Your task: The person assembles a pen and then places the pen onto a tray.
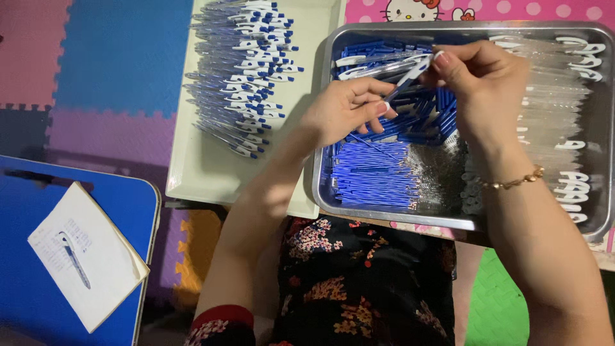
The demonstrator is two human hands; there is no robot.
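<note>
My left hand (346, 109) and my right hand (483, 80) meet over a metal tray (461, 221), both pinching one blue and white pen (410, 75) that slants between the fingertips. Under the hands the tray holds blue pen parts (423, 118), thin blue refills (368, 173), a patch of small springs (439, 173) and clear barrels with white clips (564, 109) on the right. A gold bracelet (516, 181) circles my right wrist.
A cream tray (198, 173) to the left carries several assembled blue and white pens (246, 77). At lower left a blue table (25, 256) bears a notepad (90, 263) with a pen (75, 259) on it. Coloured foam mats cover the floor.
</note>
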